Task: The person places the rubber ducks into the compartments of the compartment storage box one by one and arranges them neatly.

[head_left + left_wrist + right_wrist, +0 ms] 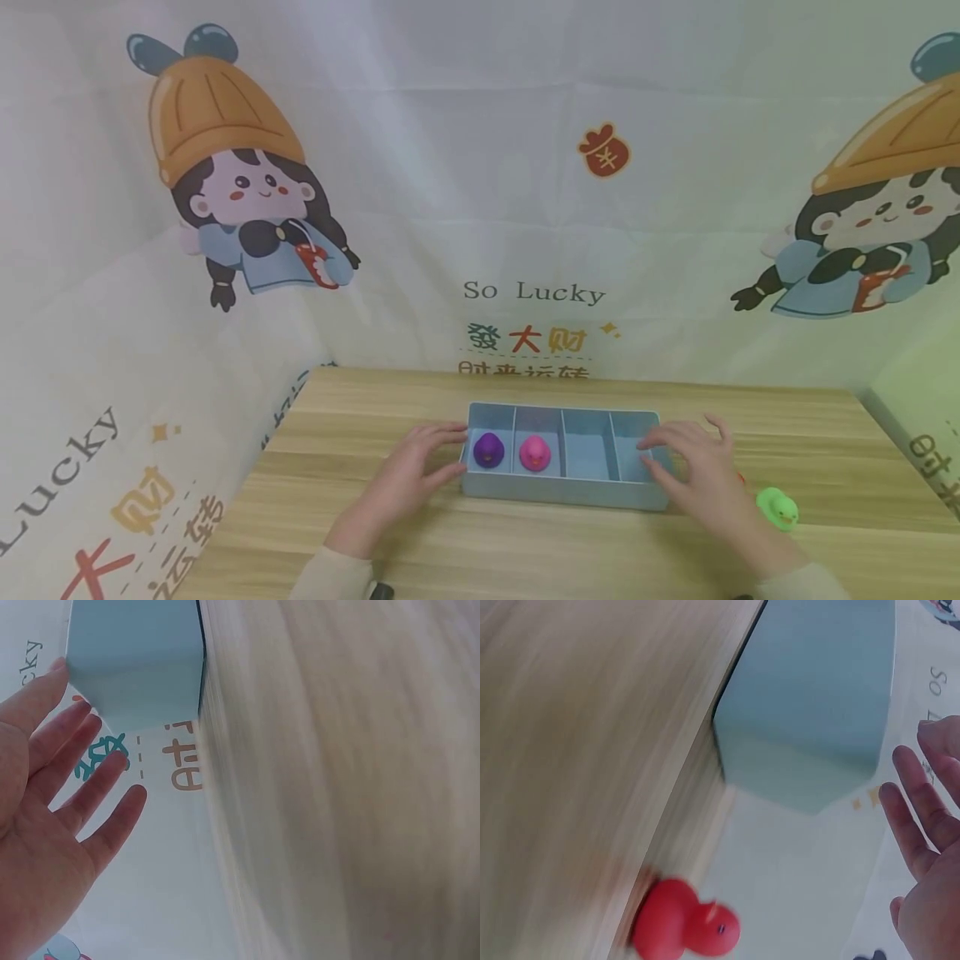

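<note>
A blue-grey box split by dividers into a row of compartments sits on the wooden table. In its leftmost compartment is a purple toy duck; a pink toy duck occupies the one beside it. My left hand is at the box's left end, fingertips at the rim, fingers extended in the left wrist view. Over the right end hovers my right hand, its fingers loosely spread with nothing between them. In the right wrist view a red toy duck lies near the box; the head view mostly hides it behind my right hand.
A green toy duck rests on the table to the right of my right wrist. A printed cloth with cartoon figures and lettering hangs behind the table and along its sides.
</note>
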The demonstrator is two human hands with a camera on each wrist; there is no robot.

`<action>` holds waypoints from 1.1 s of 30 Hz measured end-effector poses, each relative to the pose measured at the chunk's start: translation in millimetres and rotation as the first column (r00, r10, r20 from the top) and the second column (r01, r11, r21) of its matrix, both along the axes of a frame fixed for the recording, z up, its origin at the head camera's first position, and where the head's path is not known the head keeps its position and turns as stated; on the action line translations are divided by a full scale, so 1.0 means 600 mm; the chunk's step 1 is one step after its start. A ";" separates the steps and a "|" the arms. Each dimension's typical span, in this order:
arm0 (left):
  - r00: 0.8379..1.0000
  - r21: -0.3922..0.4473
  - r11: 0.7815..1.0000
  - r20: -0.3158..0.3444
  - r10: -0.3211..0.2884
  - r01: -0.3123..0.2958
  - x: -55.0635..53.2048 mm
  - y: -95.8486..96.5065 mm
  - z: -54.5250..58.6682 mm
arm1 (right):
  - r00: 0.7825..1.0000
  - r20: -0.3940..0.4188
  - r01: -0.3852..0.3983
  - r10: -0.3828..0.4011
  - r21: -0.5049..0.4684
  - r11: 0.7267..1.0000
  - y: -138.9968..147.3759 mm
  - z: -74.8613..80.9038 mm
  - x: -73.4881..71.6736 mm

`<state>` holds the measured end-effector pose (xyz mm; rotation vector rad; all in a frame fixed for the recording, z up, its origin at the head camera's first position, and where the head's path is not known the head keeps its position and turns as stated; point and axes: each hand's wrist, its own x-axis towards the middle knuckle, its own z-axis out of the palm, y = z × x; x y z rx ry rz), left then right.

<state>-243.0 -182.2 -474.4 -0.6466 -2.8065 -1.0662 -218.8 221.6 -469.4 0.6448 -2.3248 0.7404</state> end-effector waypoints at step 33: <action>0.998 0.072 0.996 -0.004 -0.057 0.057 -0.011 -0.007 -0.011 | 0.954 0.118 0.269 -0.276 0.073 0.960 0.218 -0.032 0.071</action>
